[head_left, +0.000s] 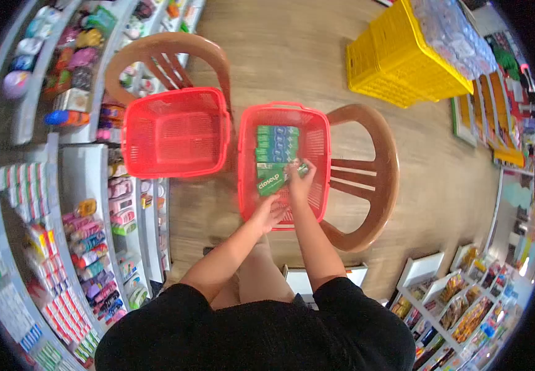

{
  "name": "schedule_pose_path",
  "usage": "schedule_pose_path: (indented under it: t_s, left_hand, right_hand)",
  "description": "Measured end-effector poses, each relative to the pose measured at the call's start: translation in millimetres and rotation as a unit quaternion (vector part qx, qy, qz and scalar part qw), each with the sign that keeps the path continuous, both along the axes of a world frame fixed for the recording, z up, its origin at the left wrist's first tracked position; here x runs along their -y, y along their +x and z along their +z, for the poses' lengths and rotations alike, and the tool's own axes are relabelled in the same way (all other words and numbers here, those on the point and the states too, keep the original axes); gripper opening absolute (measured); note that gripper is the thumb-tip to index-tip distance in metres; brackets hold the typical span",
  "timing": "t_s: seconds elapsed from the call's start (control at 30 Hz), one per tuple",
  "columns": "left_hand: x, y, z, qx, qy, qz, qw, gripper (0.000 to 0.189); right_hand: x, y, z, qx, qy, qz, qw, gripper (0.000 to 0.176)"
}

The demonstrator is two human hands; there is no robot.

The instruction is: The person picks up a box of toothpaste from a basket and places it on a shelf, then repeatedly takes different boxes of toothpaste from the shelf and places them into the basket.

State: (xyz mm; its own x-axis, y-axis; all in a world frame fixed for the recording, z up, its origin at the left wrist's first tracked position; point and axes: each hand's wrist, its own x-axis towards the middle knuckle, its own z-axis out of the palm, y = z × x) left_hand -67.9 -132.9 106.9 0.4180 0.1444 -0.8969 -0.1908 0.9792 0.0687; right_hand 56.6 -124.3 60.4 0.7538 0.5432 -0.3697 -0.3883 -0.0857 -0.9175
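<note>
Toothpaste box (270,182) slants over the near half of the basket (328,145), just beside the rows of boxes (277,143); the right hand (301,181) has its fingers closed on the box's far end, while the left hand (267,215) is at the near end, fingers loosely parted, and whether they touch it I can't tell. It looks like mid-handling, box in grip and askew to the rows; lining it up would call for a small turn, left fingers steadying, right grip easing only once it's square.
</note>
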Motion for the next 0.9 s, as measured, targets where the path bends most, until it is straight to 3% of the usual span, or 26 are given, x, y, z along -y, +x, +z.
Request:
schedule_pose_path:
  t_s: [0.03,0.13,0.23,0.33,0.37,0.43,0.5,0.57,0.6,0.63,0.67,0.73,0.77,0.83,0.9]
  left_hand:
    - [-1.1,-8.5,18.9,0.001,0.01,0.012,1.0,0.038]
    - [-7.9,-46.8,62.0,0.027,0.066,0.129,0.989,0.045]
    - [-13.7,-103.1,98.1,0.096,0.069,0.229,0.966,0.051]
    - [-4.4,-164.2,156.1,0.1,0.231,0.181,0.951,0.05]
    - [-0.1,-189.5,167.2,0.095,0.245,0.207,0.943,0.05]
    - [13.3,-244.2,186.2,0.323,0.168,0.305,0.88,0.048]
    - [37.8,-296.1,212.0,0.338,0.207,0.375,0.838,0.046]
    - [69.7,-345.7,237.6,0.253,0.212,0.462,0.823,0.042]
    - [90.2,-361.1,253.2,0.133,0.32,0.47,0.812,0.029]
    - [109.8,-373.1,272.0,0.127,0.327,0.489,0.799,0.029]
    - [128.1,-383.9,288.5,-0.012,0.408,0.484,0.774,0.026]
    - [165.4,-414.2,285.2,-0.269,0.564,0.406,0.666,0.024]
    - [184.5,-428.6,287.1,-0.283,0.56,0.422,0.654,0.024]
    - [223.4,-453.1,292.3,-0.501,0.657,0.243,0.508,0.026]
    - [259.4,-466.5,299.4,-0.509,0.65,0.262,0.499,0.031]
  right_hand:
    - [-9.5,-2.4,25.4,0.001,0.01,0.012,1.0,0.042]
    - [-39.3,-22.3,108.0,-0.165,0.101,0.13,0.972,0.038]
    - [-60.9,-60.5,180.3,-0.176,0.105,0.268,0.941,0.035]
    - [-75.2,-127.8,230.6,-0.203,0.2,0.359,0.889,0.029]
    - [-75.9,-151.0,254.2,-0.201,0.222,0.401,0.866,0.028]
    - [-68.6,-195.8,280.7,-0.208,0.29,0.503,0.787,0.043]
    - [-55.2,-236.2,300.2,-0.285,0.304,0.606,0.677,0.054]
    - [-33.1,-291.8,318.7,-0.355,0.324,0.602,0.638,0.058]
    - [-19.8,-320.2,326.3,-0.418,0.34,0.575,0.616,0.062]
    - [-6.2,-347.3,332.4,-0.437,0.334,0.563,0.617,0.06]
    - [8.8,-374.1,334.6,-0.456,0.304,0.557,0.624,0.059]
    - [37.1,-418.8,336.2,-0.479,0.263,0.57,0.614,0.057]
    - [51.0,-439.5,337.0,-0.504,0.208,0.579,0.606,0.058]
    - [78.9,-478.5,340.7,-0.527,0.141,0.599,0.586,0.059]
    - [100.9,-512.6,348.1,-0.476,0.146,0.642,0.583,0.065]
